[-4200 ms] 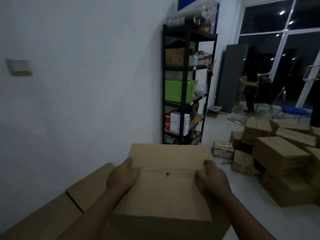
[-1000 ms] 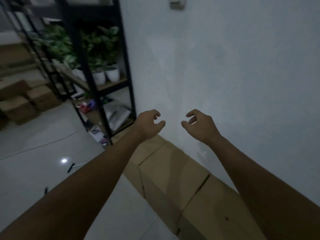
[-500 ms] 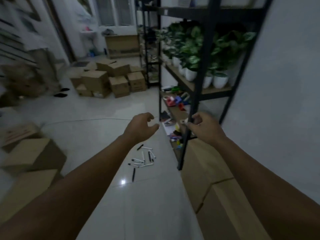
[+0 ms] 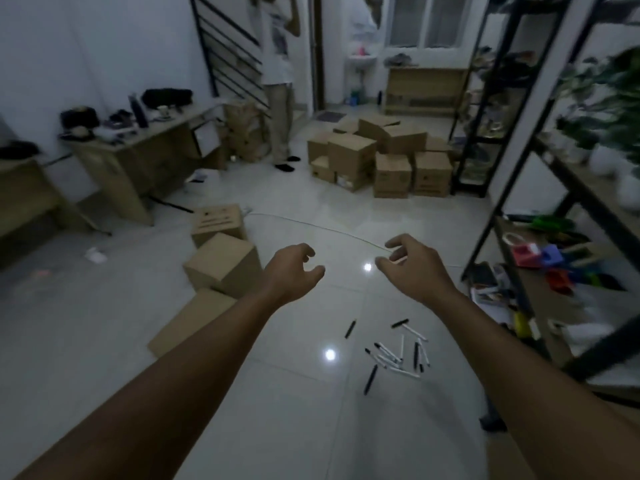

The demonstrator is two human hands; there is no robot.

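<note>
Left hand: held out over the floor, fingers loosely curled, nothing gripped. Right hand: likewise relaxed and empty. Cardboard boxes: lined up on the floor at nine o'clock of the left hand. Pens: scattered at six o'clock of the right hand.

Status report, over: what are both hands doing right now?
Left hand, right hand: empty, loosely curled. Nearest cardboard box untouched, on floor. Scattered pens lie ahead.
</note>
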